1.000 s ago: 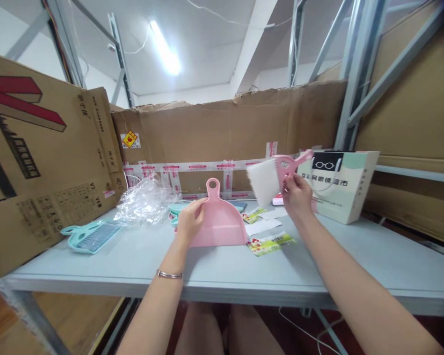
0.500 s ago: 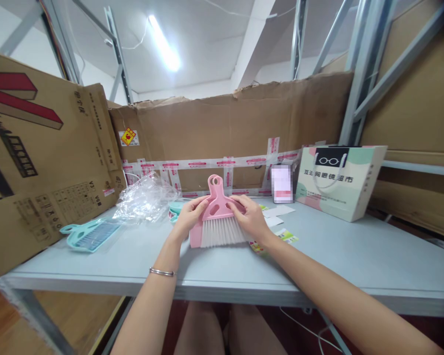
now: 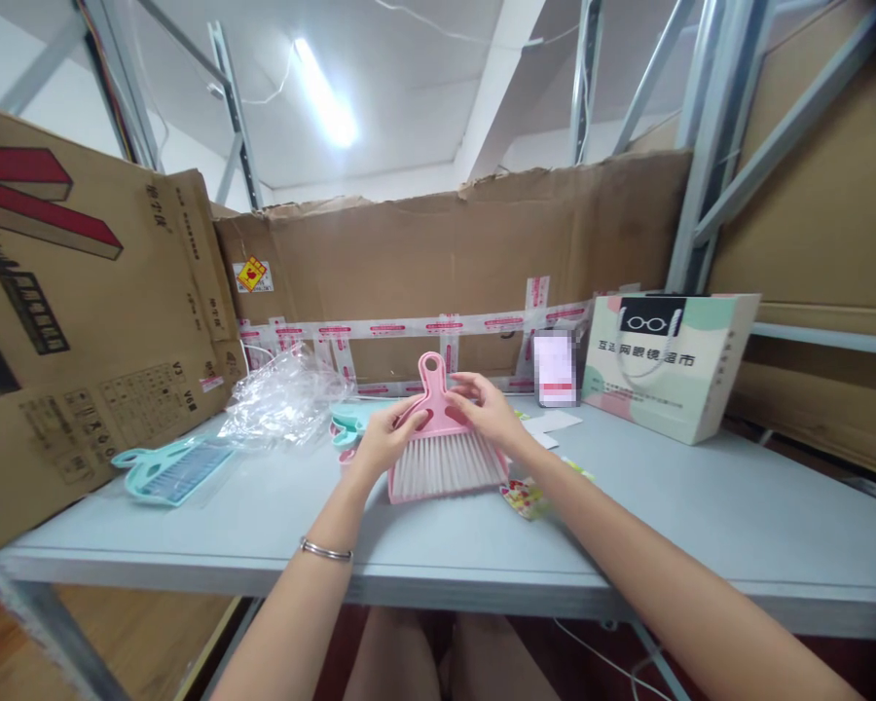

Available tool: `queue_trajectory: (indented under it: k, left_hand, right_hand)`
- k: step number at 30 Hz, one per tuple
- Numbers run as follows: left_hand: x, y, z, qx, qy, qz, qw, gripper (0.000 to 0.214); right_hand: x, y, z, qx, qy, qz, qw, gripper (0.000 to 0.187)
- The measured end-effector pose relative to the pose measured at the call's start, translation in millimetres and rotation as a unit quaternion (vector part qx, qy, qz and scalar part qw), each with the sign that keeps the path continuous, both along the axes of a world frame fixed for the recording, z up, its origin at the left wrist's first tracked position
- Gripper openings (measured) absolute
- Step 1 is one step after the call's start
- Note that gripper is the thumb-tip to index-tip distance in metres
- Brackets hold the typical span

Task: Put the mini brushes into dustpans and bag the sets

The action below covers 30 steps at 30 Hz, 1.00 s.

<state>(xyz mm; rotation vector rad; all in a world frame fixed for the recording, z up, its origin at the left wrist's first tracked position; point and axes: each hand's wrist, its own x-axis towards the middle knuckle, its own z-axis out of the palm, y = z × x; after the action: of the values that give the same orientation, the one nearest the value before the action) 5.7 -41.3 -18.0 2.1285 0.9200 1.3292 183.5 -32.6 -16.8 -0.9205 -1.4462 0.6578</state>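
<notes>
Before you, at the middle of the grey surface, a pink brush sits bristles down against a pink dustpan. Your left hand pinches their left edge; your right hand curls at the right side, its grip unclear. Farther left lie clear plastic and a teal brush set; right, a paper bag.

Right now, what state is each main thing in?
Pink dustpan: handle up, mostly hidden
Pink brush: bristles down, in front of the dustpan
Left hand: holding the brush
Right hand: at the brush, grip unclear
Teal set: lying down
Wrap: crumpled
Phone: propped up, screen lit
Bag: standing
Light: on
</notes>
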Motion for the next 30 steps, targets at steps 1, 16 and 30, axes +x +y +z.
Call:
queue_trajectory:
  k: [1, 16, 30]
  left_hand:
    - [0, 0, 0.2, -0.001, 0.003, 0.002, 1.0, 0.039]
    - [33, 40, 19.6, -0.103, -0.054, 0.066, 0.991, 0.04]
    - [36, 33, 22.7, -0.08, -0.033, 0.086, 0.992, 0.042]
  right_hand:
    - [2, 2, 5.7, -0.045, 0.012, 0.064, 0.997, 0.043]
    - [-4, 36, 5.3, -0.066, 0.031, 0.045, 0.996, 0.043]
    - [-8, 30, 7.5, -0.094, 0.038, -0.016, 0.995, 0.023]
